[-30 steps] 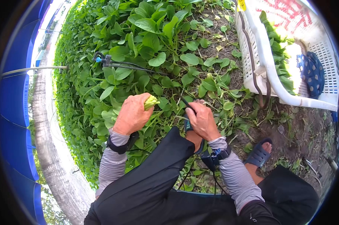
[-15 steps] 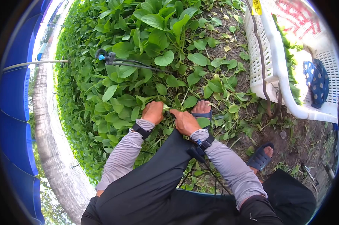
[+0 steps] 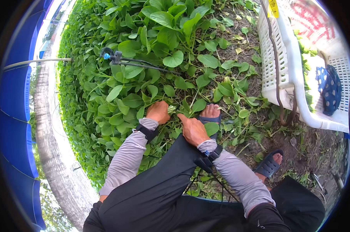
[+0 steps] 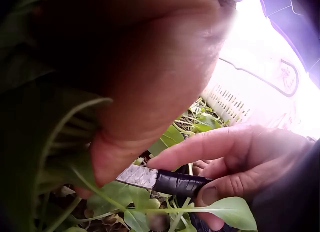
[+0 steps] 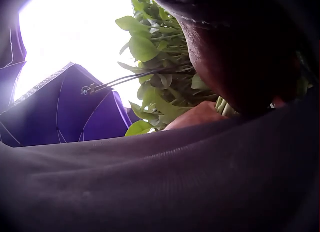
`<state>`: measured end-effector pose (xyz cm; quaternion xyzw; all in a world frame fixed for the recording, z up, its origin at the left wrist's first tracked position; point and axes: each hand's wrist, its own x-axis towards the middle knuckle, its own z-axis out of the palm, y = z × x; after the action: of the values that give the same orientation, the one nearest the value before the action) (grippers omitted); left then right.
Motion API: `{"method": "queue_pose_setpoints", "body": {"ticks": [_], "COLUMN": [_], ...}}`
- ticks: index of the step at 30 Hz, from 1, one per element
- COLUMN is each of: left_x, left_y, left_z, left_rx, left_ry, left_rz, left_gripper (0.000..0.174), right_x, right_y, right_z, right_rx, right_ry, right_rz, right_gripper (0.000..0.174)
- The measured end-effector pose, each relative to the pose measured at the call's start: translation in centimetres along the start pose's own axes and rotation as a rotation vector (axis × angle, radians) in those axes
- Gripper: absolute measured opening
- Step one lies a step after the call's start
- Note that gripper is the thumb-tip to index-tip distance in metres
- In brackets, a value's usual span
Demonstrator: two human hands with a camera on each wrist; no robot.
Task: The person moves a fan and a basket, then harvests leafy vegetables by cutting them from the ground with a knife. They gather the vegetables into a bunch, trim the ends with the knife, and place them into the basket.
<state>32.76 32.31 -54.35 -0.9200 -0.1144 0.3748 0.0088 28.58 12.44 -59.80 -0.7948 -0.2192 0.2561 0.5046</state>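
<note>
In the head view my left hand (image 3: 158,112) is low among the leafy greens (image 3: 117,92), gripping a small bunch whose pale cut stems (image 3: 171,109) stick out toward the right hand. My right hand (image 3: 194,129) is close beside it, its index finger pointing at the stems. The left wrist view shows that right hand holding a knife by its black wrapped handle (image 4: 180,183), index finger stretched along it. The knife's short, whitish blade (image 4: 137,175) reaches up to the left fingertips, which hide its end. Stems (image 5: 225,107) also show between the hands in the right wrist view.
A white plastic crate (image 3: 297,89) at right holds greens (image 3: 307,58) and a blue polka-dot cloth (image 3: 331,91). A black sprinkler (image 3: 115,57) stands above the leaves. One sandalled foot (image 3: 210,112) is just beyond the right hand. Blue umbrellas (image 3: 18,116) line the left side.
The left hand has come down and right with its bunch, and the right hand has moved in beside it from farther off. Over the last half second both hands have barely moved.
</note>
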Motion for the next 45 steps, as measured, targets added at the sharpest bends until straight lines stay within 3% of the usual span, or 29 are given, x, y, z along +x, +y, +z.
{"method": "queue_pose_setpoints", "body": {"ticks": [8, 12, 14, 16, 19, 23, 25, 31, 36, 41, 43, 45], "left_x": [-0.3, -1.9, -2.4, -2.3, -2.5, -1.9, -1.6, -1.6, -2.6, -4.9, -6.2, -7.9], "left_y": [0.5, 0.9, 1.3, 0.8, 0.8, -0.7, -1.2, -1.7, -1.6, -1.7, -1.2, -0.3], "left_z": [-0.5, -1.4, -2.1, -0.9, 0.0, 1.6, 2.0, 1.9, -0.9, -5.8, -8.4, -10.8], "left_rx": [0.028, 0.127, 0.142, 0.161, 0.193, 0.147, 0.110, 0.113, 0.007, -0.295, -0.536, -0.548], "left_ry": [-0.018, -0.022, -0.171, -0.195, -0.218, -0.230, -0.167, -0.179, -0.196, -0.257, -0.441, -0.420], "left_rz": [0.012, 0.146, 0.168, 0.150, 0.002, 0.022, -0.009, -0.018, 0.065, 0.303, 0.438, 0.442], "left_gripper": [0.026, 0.026, 0.028, 0.029, 0.028, 0.029, 0.032, 0.037, 0.040, 0.038, 0.033, 0.031], "right_x": [1.5, 1.0, 0.8, 0.7, 1.2, 1.9, 2.1, 3.1, 2.2, 0.9, 0.7, 0.7], "right_y": [0.9, 1.5, 2.6, 2.5, 1.6, 1.4, 1.2, 1.4, 1.2, 2.0, 2.0, 1.9], "right_z": [0.5, -0.6, -0.1, -0.3, -0.3, 1.1, 1.4, 3.3, 1.9, -1.0, -2.2, -3.1], "right_rx": [-0.024, 0.098, 0.118, 0.013, -0.011, 0.081, 0.071, 0.065, 0.059, 0.187, 0.204, 0.185], "right_ry": [-0.034, -0.078, -0.088, -0.220, -0.272, -0.192, -0.292, -0.390, -0.370, -0.148, -0.053, 0.007], "right_rz": [0.019, -0.015, -0.061, -0.080, -0.038, -0.023, -0.011, 0.014, 0.005, -0.026, 0.019, 0.029], "right_gripper": [0.044, 0.040, 0.037, 0.035, 0.034, 0.034, 0.045, 0.045, 0.047, 0.043, 0.043, 0.047]}}
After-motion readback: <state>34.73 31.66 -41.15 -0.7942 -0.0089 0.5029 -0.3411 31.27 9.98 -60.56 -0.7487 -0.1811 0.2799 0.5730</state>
